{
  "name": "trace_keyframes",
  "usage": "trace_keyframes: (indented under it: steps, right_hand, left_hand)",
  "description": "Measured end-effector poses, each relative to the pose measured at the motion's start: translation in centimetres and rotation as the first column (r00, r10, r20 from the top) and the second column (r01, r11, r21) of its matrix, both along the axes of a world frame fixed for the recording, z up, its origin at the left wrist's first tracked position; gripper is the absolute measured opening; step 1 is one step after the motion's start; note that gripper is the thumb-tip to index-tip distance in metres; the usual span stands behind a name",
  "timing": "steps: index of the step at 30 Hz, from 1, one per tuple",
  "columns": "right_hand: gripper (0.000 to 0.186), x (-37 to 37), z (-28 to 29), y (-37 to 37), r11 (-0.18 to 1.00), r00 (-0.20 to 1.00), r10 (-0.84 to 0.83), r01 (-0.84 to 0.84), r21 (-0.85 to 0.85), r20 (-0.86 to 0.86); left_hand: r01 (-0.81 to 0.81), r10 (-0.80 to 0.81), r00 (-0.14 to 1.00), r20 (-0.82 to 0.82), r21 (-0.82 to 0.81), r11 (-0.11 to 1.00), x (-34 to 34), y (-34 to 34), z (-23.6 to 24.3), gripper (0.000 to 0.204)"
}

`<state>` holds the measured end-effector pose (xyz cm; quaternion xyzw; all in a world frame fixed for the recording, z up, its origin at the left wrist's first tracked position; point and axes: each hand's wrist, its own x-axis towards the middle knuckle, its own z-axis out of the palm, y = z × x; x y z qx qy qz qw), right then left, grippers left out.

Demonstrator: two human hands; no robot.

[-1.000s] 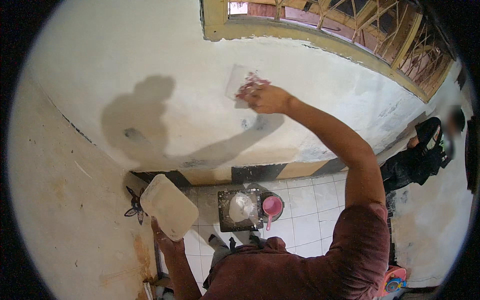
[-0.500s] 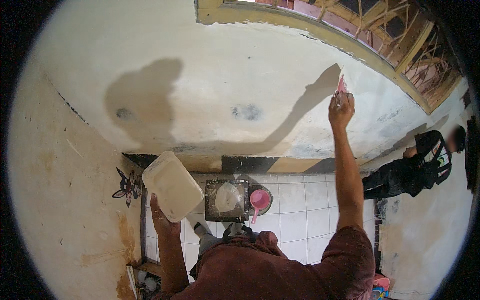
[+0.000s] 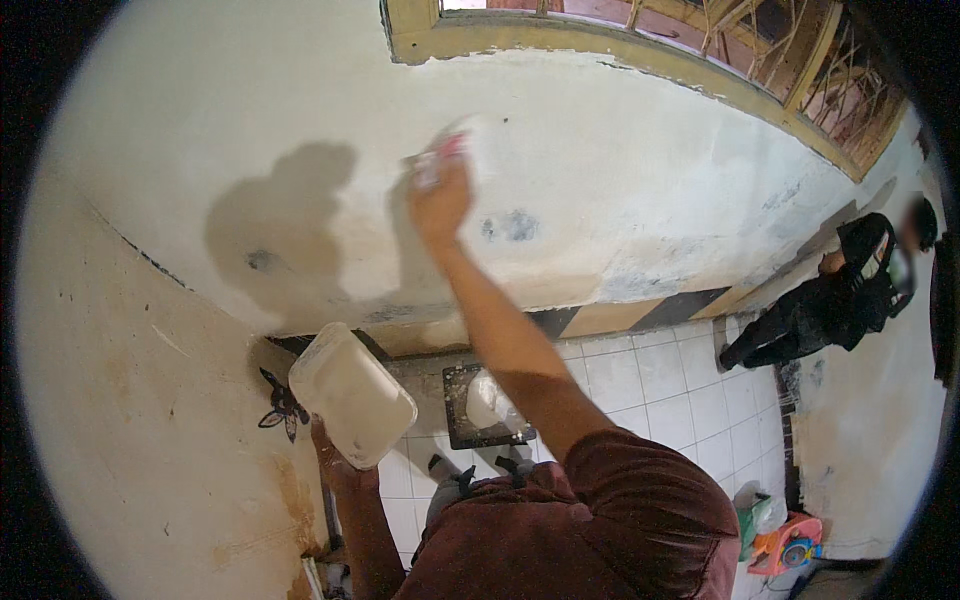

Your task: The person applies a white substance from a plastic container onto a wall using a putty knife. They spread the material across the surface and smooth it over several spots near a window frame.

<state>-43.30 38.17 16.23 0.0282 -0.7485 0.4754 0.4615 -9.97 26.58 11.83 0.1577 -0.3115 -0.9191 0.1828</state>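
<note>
My right hand (image 3: 441, 205) is up against the whitish wall (image 3: 590, 170), left of its earlier place under the window. Its fingers are wrapped round a putty knife (image 3: 455, 145) with a pinkish part; the blade is smeared by motion. At lower left, my left hand (image 3: 345, 465) grips the near edge of a shallow, off-white plastic tub (image 3: 384, 383), tilted toward the wall. Pale paste coats the tub's inside.
Below my right forearm, a dark, spattered low stand (image 3: 458, 432) bears a white plastic bag (image 3: 484, 400). A yellowish window frame (image 3: 600, 48) edges the wall above. One person in dark clothes (image 3: 825, 305) stands at right. Red and blue items (image 3: 790, 545) lie on the tiles at lower right.
My right hand has swept left across the wall with the putty knife, from below the window frame. The tub has shifted slightly down. My arm now hides the pink dipper.
</note>
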Motion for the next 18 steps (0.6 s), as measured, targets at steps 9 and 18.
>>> trace_keyframes:
  steps: [9, 18]
  right_hand:
    - [0.03, 6.7, 3.8, -9.0, 0.542, 0.72, 0.693, -0.495, -0.679, 0.028]
    - [0.02, 7.2, -5.5, 8.0, -0.131, 0.828, 0.488, -0.245, -0.961, -0.278]
  left_hand:
    - [-0.051, 0.055, 0.997, 0.046, -0.087, 0.995, 0.5, -4.8, -0.5, 0.055]
    - [-0.078, 0.083, 0.993, 0.086, -0.059, 0.995, 0.0, -4.3, 0.1, 0.056]
